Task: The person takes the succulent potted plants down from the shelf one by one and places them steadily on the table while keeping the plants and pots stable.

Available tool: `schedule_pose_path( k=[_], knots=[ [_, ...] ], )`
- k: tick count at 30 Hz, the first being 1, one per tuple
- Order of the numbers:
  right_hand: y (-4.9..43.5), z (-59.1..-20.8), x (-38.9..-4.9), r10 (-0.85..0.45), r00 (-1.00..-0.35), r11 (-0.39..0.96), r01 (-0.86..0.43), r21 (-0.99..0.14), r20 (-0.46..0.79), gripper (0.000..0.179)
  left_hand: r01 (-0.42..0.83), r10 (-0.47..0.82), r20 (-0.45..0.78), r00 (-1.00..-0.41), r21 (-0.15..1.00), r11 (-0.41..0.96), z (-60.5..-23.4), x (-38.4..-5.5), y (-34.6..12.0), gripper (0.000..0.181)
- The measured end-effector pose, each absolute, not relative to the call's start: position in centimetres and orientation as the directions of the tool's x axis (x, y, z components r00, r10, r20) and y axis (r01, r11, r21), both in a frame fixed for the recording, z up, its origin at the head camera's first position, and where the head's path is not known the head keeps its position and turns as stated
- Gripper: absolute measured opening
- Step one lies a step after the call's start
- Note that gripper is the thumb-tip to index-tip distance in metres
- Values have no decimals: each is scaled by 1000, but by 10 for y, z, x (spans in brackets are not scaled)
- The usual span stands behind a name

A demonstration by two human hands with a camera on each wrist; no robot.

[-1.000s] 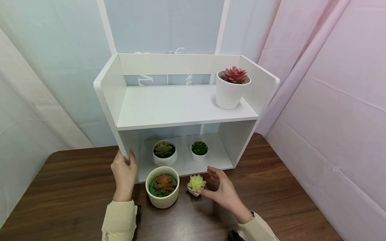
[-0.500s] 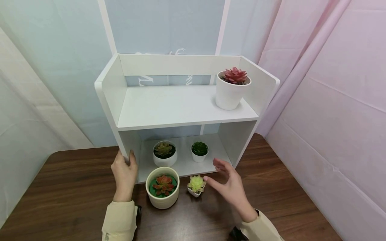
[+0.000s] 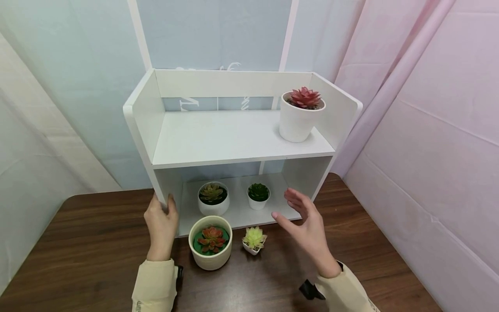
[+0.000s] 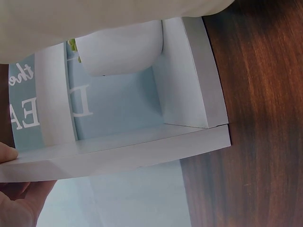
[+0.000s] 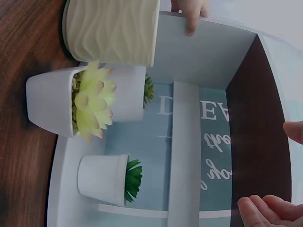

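Note:
My left hand (image 3: 161, 226) grips the left side panel of a white two-tier shelf (image 3: 218, 134), thumb on the inner face and fingers outside. In the head view, my right hand (image 3: 308, 227) hovers before the shelf's lower right, fingers spread from the thumb, holding nothing. Left of it, on the table, stands a small white pot with a yellow-green succulent (image 3: 254, 238). Beside that is a cream pot (image 3: 210, 261) with a red-orange succulent; the right wrist view shows its wavy wall. The bottom tier bears a dark green succulent (image 3: 258, 192) and an olive one (image 3: 211, 193), both in white pots.
A large white pot (image 3: 297, 125) with a red succulent stands at the right of the upper tier. The dark wooden table (image 3: 97, 260) lies under everything. Pale curtains (image 3: 421, 130) hang behind and to the right.
My right hand has drawn away from the yellow-green succulent, moving right and up with its fingers spread. The succulent stays on the table. My left hand keeps its hold on the panel.

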State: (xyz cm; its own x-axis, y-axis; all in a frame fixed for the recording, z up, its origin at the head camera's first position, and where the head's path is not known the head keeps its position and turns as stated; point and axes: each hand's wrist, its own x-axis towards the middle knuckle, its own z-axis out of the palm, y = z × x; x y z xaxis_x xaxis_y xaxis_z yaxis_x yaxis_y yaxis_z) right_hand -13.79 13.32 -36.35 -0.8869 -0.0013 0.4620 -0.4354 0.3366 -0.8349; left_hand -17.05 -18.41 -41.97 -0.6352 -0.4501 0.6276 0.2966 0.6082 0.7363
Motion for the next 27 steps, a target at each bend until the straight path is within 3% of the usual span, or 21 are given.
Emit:
schedule_pose_path(
  k=[27],
  knots=[
    [135,-340,-145,25,-856,298,-487,-821,517,62,300,-443,629,-639,734,609,-420,-170,-185,23]
  ],
)
